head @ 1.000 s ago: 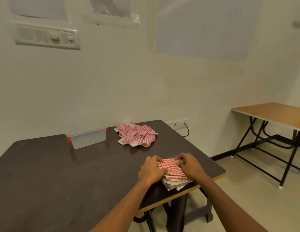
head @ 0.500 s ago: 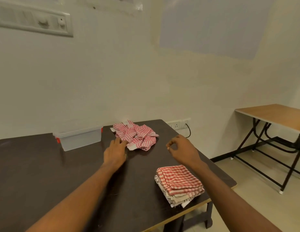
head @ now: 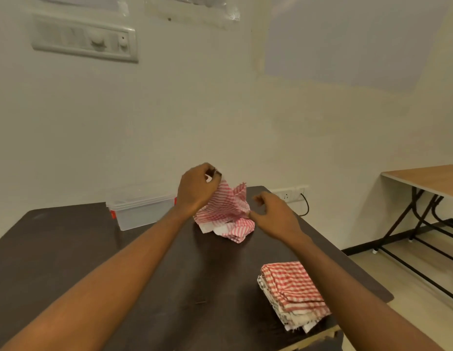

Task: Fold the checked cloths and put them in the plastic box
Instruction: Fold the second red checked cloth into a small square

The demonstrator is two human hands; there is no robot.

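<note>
Now left hand point(head: 197, 190) fingers pinching crumpled checked cloth point(head: 226, 203), right hand point(head: 273, 214) fingers loosely curled.

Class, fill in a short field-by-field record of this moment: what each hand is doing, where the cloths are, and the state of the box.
left hand: pinching a corner of a checked cloth, lifting it off the pile
right hand: open, beside the lifted cloth, holding nothing
unfolded pile: crumpled, at the table's far side
folded stack: near the table's front right edge
plastic box: lid on, left of the pile, no cloths visible inside
table: dark top
</note>
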